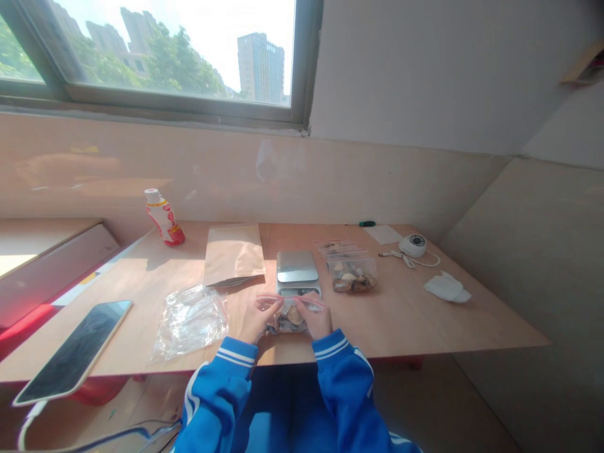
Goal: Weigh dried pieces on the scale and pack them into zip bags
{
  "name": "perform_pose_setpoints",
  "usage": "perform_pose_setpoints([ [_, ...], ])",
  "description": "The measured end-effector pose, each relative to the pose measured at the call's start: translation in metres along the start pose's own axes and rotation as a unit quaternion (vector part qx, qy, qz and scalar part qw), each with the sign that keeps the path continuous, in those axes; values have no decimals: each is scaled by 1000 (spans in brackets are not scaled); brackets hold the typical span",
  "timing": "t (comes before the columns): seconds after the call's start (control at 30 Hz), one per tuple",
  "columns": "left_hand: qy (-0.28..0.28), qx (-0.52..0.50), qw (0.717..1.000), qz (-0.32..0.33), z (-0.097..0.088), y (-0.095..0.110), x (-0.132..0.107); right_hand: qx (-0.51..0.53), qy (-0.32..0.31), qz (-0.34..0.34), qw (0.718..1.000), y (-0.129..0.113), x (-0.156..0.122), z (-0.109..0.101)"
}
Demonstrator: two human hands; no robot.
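Note:
Both my hands pinch the pink-edged top seal of a transparent zip bag (287, 319) filled with brown and beige pieces. My left hand (258, 319) holds the seal's left end, and my right hand (315, 316) holds its right end. The bag rests on the wooden table (401, 321) just in front of a silver digital kitchen scale (298, 274). Its lower part is partly hidden behind my fingers. To the right of the scale lies a second transparent bag (352, 275) with similar pieces, on top of several flat bags.
A crumpled plastic bag (190, 322) and a dark-screened phone (73, 352) lie to the left. Behind them are a kraft envelope (233, 255) and a red-and-white bottle (164, 217). A white corded device (413, 245) and a white cloth (447, 287) lie to the right.

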State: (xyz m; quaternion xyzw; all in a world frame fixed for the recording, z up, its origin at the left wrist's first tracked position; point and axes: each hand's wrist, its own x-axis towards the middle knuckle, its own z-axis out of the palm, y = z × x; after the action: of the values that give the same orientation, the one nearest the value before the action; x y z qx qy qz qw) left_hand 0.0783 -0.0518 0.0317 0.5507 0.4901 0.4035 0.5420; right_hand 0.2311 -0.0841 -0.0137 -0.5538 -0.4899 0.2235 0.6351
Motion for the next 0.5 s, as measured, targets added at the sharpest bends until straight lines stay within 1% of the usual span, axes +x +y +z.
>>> perform_pose_setpoints([
  [0.1, -2, -12, 1000, -7, 1, 5, -3, 12, -9, 18, 1000, 0, 0, 0],
  [0.27, -13, -33, 999, 7, 2, 13, -6, 49, -18, 76, 996, 1, 0, 1],
  [0.37, -12, -24, 1000, 12, 3, 16, -7, 53, -22, 84, 995, 2, -1, 1],
  [0.5, -8, -13, 1000, -13, 4, 20, -9, 43, -3, 74, 996, 3, -2, 3],
])
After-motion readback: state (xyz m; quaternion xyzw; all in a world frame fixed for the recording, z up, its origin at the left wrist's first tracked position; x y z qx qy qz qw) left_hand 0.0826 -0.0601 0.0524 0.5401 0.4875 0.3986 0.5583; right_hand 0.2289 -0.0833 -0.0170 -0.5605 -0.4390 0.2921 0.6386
